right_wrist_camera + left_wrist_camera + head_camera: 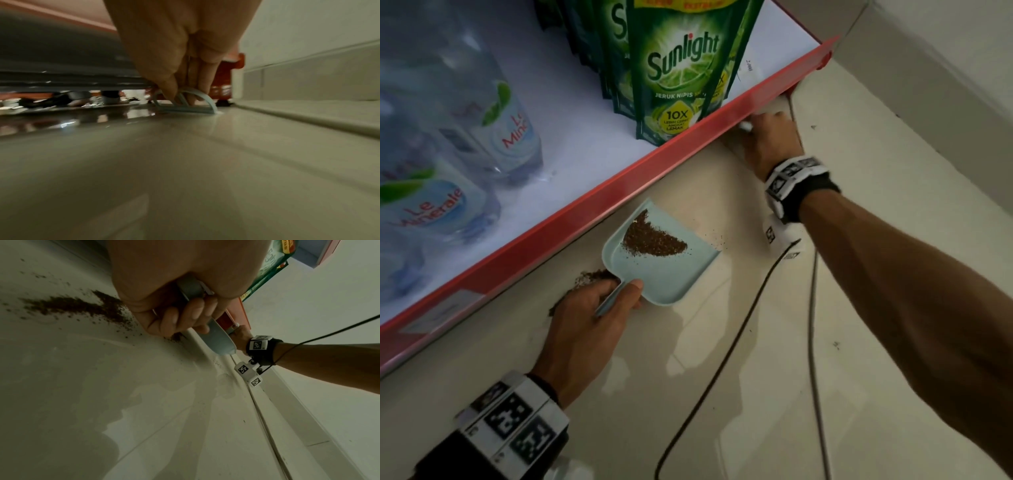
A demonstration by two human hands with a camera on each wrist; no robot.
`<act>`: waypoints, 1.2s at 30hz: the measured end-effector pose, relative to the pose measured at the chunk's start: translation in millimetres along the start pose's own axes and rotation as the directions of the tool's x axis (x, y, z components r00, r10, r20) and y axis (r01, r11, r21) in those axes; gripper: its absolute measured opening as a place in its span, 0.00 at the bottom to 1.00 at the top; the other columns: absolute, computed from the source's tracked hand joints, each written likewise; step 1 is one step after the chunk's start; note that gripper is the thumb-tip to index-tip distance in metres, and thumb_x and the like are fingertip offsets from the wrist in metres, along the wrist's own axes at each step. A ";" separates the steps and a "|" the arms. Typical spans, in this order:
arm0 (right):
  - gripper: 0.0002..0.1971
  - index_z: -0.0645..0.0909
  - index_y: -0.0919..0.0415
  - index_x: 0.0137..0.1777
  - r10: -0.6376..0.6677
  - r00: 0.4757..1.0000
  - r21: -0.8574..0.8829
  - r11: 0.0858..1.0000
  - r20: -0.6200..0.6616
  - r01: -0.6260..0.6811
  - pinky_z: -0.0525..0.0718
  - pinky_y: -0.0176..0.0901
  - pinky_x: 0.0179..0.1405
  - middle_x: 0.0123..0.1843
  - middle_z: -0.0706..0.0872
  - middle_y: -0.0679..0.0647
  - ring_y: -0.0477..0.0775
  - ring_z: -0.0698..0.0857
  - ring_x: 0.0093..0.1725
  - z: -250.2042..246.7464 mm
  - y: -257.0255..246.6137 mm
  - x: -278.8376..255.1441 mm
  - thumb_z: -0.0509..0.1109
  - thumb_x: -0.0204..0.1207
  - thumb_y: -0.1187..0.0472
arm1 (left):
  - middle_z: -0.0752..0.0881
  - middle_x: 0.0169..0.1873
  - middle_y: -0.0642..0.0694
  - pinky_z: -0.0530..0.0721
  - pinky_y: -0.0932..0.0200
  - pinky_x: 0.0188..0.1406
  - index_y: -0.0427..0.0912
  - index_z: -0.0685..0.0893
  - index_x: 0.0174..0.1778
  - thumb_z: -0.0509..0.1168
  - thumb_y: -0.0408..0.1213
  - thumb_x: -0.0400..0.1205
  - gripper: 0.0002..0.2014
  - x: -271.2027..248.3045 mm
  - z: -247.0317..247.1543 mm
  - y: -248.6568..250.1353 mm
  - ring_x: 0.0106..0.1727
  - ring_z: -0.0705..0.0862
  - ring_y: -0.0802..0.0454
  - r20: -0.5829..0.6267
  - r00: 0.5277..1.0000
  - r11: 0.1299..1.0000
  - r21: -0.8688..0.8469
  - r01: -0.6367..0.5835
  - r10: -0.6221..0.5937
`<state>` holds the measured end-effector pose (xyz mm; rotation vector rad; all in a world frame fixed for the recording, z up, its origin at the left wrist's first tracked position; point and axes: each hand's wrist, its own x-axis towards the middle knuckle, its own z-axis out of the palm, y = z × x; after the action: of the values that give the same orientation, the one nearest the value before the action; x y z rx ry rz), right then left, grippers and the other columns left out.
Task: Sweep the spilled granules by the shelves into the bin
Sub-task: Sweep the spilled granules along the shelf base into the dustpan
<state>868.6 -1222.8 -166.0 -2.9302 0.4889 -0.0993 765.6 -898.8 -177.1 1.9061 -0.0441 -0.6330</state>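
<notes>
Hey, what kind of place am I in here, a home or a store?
Most likely a small shop or minimart: a white display shelf with a red front strip carries rows of green Sunlight dish-soap pouches and clear Le Minerale water bottles, with what looks like a small price label on the shelf.

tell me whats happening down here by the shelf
A person is cleaning up brown granules spilled on the floor by a shop shelf. Their left hand grips the handle of a pale blue dustpan, which already holds a heap of granules. More granules lie on the floor beside that hand. The right hand reaches under the shelf's far end, its fingers on a small pale blue brush handle. No bin is in view.
</notes>
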 end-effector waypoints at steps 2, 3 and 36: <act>0.14 0.86 0.64 0.61 -0.227 0.973 0.082 0.971 0.046 0.223 0.81 0.52 0.55 0.56 0.90 0.66 0.70 0.87 0.55 4.7 -23.3 -19.5 0.62 0.83 0.65 | 0.77 0.14 0.62 0.68 0.66 0.25 0.47 0.85 0.32 0.65 0.46 0.83 0.14 -3.9 0.1 0.9 0.18 0.75 0.68 -0.007 1.000 1.000 -0.006 -0.019 0.018; 0.15 0.86 0.61 0.63 -0.342 0.937 0.121 0.935 0.070 0.332 0.83 0.51 0.57 0.55 0.92 0.62 0.67 0.89 0.53 3.9 -33.5 -32.1 0.62 0.84 0.64 | 0.78 0.14 0.63 0.68 0.67 0.25 0.47 0.84 0.32 0.65 0.45 0.83 0.14 -7.0 -0.2 0.4 0.19 0.75 0.68 -0.013 0.999 0.999 -0.010 -0.033 0.033; 0.13 0.85 0.64 0.50 0.105 0.994 -0.002 0.994 0.028 -0.105 0.78 0.52 0.42 0.43 0.89 0.71 0.74 0.85 0.45 -14.9 -37.2 -157.1 0.60 0.82 0.60 | 0.70 0.14 0.53 0.68 0.61 0.23 0.52 0.86 0.33 0.66 0.52 0.81 0.14 -109.5 -45.9 -40.7 0.17 0.67 0.60 -0.105 0.994 0.999 -0.050 0.021 -0.027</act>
<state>730.6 -1139.0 -150.6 -2.8950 0.6370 -0.0443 681.7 -808.1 -155.0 1.8922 0.0614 -0.5440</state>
